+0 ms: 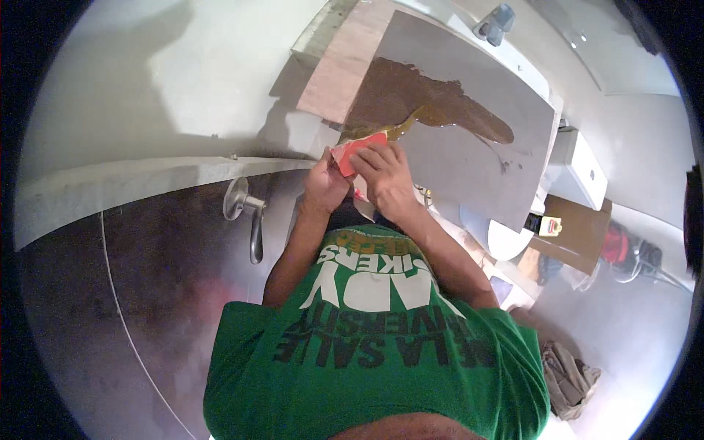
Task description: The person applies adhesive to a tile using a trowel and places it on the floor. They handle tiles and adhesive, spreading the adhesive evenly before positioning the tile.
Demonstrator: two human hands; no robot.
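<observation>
My left hand (324,189) and my right hand (385,180) are together in front of my chest, fingers closed around a flat red piece (350,155) with a pale, ragged edge. Whether it is a packet or a folded sheet, I cannot tell. It is at the near left edge of a large grey board (488,88). Across that board spreads a brown, grainy patch (429,92), with a glossy yellow-brown liquid (433,115) along its near side. The patch reaches almost to the red piece. My palms and some fingertips are hidden.
A pinkish flat slab (345,70) borders the board on the left. Beyond it is a grey tap handle (496,23). At the right are a white tank (587,172), a white lid (510,243), a yellow bottle (550,226) and a cardboard box (583,238). A metal lever (257,231) is at left.
</observation>
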